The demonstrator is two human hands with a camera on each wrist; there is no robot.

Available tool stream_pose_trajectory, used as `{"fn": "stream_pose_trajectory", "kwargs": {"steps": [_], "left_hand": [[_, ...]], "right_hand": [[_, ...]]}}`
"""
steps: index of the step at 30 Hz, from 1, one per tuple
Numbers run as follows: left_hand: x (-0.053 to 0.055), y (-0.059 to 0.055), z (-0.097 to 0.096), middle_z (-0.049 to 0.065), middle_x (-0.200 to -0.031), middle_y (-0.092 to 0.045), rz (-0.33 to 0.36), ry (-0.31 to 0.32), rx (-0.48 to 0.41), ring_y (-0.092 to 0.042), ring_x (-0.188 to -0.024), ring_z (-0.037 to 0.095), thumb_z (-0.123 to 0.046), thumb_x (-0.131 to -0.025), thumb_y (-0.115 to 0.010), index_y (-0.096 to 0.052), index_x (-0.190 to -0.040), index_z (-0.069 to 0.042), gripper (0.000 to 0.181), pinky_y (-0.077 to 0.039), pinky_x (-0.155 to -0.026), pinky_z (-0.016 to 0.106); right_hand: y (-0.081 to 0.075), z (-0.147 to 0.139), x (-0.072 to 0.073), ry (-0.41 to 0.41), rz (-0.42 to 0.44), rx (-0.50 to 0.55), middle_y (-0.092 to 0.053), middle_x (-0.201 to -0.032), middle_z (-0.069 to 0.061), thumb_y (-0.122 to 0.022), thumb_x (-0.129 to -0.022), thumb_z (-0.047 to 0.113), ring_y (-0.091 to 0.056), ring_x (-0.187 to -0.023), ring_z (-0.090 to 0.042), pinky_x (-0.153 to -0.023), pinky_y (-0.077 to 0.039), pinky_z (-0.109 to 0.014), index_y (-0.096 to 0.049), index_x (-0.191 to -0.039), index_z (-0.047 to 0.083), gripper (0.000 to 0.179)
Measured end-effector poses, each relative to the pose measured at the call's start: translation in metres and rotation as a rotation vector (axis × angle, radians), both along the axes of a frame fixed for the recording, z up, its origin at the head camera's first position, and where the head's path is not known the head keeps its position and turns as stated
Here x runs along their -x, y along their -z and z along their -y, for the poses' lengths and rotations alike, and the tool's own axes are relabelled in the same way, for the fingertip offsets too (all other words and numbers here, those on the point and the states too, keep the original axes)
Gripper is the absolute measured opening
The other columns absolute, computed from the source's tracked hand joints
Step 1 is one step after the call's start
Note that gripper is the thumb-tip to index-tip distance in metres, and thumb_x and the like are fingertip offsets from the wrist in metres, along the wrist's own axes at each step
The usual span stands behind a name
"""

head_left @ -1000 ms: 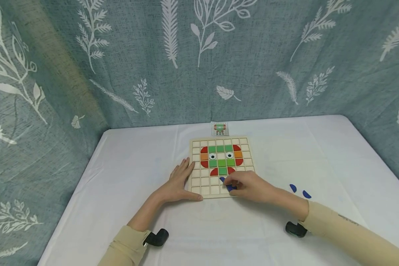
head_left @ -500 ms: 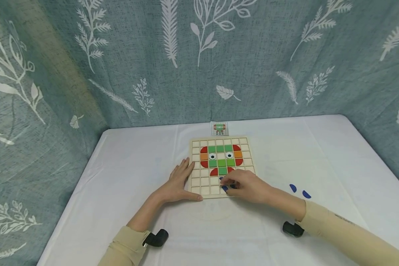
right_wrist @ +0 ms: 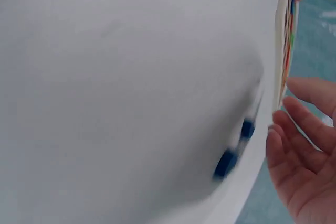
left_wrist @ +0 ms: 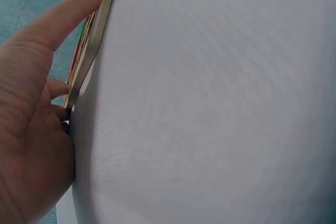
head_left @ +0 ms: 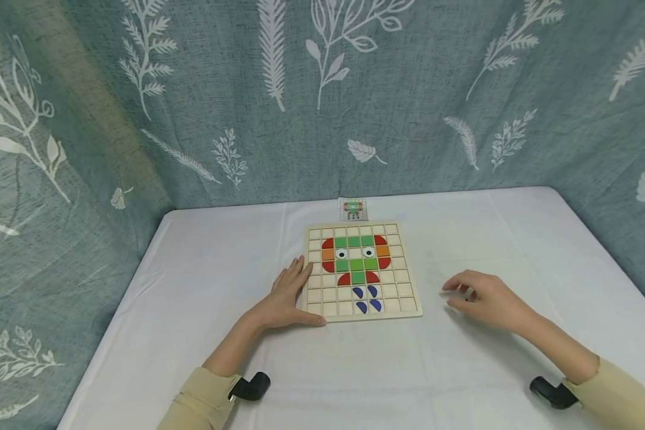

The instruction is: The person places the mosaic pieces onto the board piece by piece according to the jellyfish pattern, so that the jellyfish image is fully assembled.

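A wooden grid board (head_left: 406,303) lies on the white table, with red, green and orange tiles and two eye tiles set in it. Four-fold counting aside, several blue half-round pieces (head_left: 375,305) lie in its lower cells. My left hand (head_left: 286,300) rests at the board's left side, fingers straight along the edge and thumb at the near corner. Right of the board, my right hand (head_left: 486,300) hovers with loosely bent fingers and nothing between them. Two more blue pieces (right_wrist: 227,164) lie on the table beside that hand in the right wrist view; in the head view the hand hides them.
Behind the board lies a small pattern card (head_left: 353,209) with a similar coloured figure. A teal curtain (head_left: 408,107) with white leaf prints hangs along the table's back and sides. White cloth (head_left: 220,257) covers the table.
My right hand has left the board's lower cells and moved right, over the loose blue pieces. Several blue pieces now show uncovered on the board. The left hand stays in place.
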State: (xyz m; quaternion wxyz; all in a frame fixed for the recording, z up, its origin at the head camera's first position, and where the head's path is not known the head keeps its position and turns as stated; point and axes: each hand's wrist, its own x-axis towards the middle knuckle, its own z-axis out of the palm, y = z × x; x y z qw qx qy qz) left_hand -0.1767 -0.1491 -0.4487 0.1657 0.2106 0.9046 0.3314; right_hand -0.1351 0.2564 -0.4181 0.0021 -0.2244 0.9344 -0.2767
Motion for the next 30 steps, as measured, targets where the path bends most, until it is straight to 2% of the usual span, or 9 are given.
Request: {"fn": "stream_pose_trajectory", "kwargs": {"steps": [4,9,17,25,30], "left_hand": [[-0.001,-0.001,0.001,0.015,-0.162,0.004,0.0,-0.002,-0.003,0.009,-0.149,0.027,-0.047,-0.07,-0.085,-0.012,-0.156,-0.004,0.121,0.005,-0.119,0.046],[0.0,0.0,0.002,0.015,-0.162,0.005,0.0,-0.005,0.002,0.009,-0.149,0.027,-0.048,-0.07,-0.085,-0.011,-0.156,-0.005,0.121,0.005,-0.119,0.046],[0.001,0.002,0.001,0.014,-0.163,0.005,0.005,-0.009,0.011,0.01,-0.149,0.026,-0.049,-0.07,-0.084,-0.01,-0.157,-0.006,0.122,0.005,-0.119,0.045],[0.0,0.0,0.0,0.015,-0.163,0.004,0.001,-0.001,-0.007,0.009,-0.149,0.027,-0.048,-0.07,-0.085,-0.012,-0.157,-0.005,0.121,0.005,-0.119,0.046],[0.0,0.0,0.0,0.015,-0.163,0.004,-0.001,0.001,-0.007,0.009,-0.149,0.027,-0.048,-0.07,-0.085,-0.012,-0.157,-0.005,0.121,0.005,-0.119,0.046]], "right_hand": [[-0.001,-0.021,-0.007,0.016,0.025,-0.008,-0.066,-0.096,0.003,-0.079,-0.08,0.007,-0.057,-0.081,-0.01,-0.066,-0.053,-0.025,-0.07,-0.105,0.007,0.027],[0.0,-0.028,-0.009,-0.004,0.075,0.007,-0.065,-0.095,0.002,-0.079,-0.078,0.003,-0.057,-0.079,-0.007,-0.066,-0.054,-0.024,-0.069,-0.106,0.005,0.029],[0.005,-0.023,-0.005,-0.041,0.076,0.033,-0.066,-0.095,0.002,-0.079,-0.078,-0.001,-0.058,-0.078,-0.005,-0.065,-0.053,-0.023,-0.069,-0.105,0.005,0.03],[0.009,-0.023,-0.002,-0.083,0.082,0.044,-0.066,-0.097,0.006,-0.079,-0.08,0.003,-0.058,-0.083,-0.006,-0.073,-0.056,-0.027,-0.069,-0.107,0.01,0.03],[0.013,-0.002,0.006,-0.118,0.088,0.11,-0.066,-0.099,0.006,-0.079,-0.081,0.003,-0.058,-0.085,-0.007,-0.076,-0.056,-0.025,-0.07,-0.108,0.011,0.03]]}}
